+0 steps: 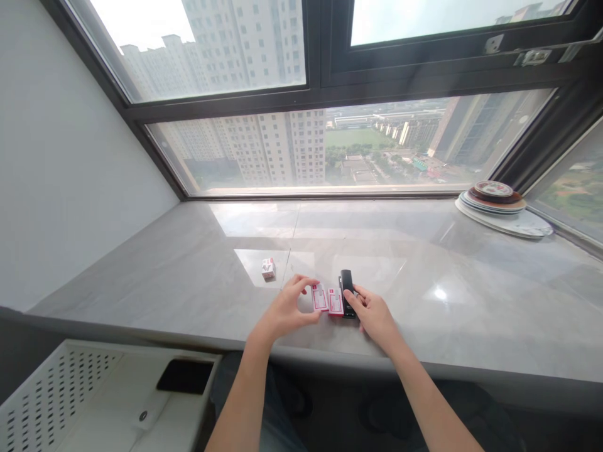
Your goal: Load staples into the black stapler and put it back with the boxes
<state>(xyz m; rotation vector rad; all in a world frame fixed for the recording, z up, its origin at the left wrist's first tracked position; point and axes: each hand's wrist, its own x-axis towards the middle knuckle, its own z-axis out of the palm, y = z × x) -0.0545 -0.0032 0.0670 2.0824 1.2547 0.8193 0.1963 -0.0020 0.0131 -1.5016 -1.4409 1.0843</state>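
My left hand (294, 307) pinches a small white box with pink print (320, 297) between thumb and fingers, by its top and bottom ends. Right beside it lies a second pink-and-white box (335, 302), its left side close to the first. Against that second box's right side sits a black stapler (347, 294), lying lengthwise away from me. My right hand (372, 311) grips the stapler, thumb on top and fingers along its right side. Farther left on the sill stands another small white box with pink print (268, 269), apart from both hands.
A stack of plates and round boards (504, 216) stands at the back right of the grey stone sill (155, 270), by the window. Below the sill's front edge, at left, a white perforated cart (117, 408) holds a black phone (185, 376) and a white object.
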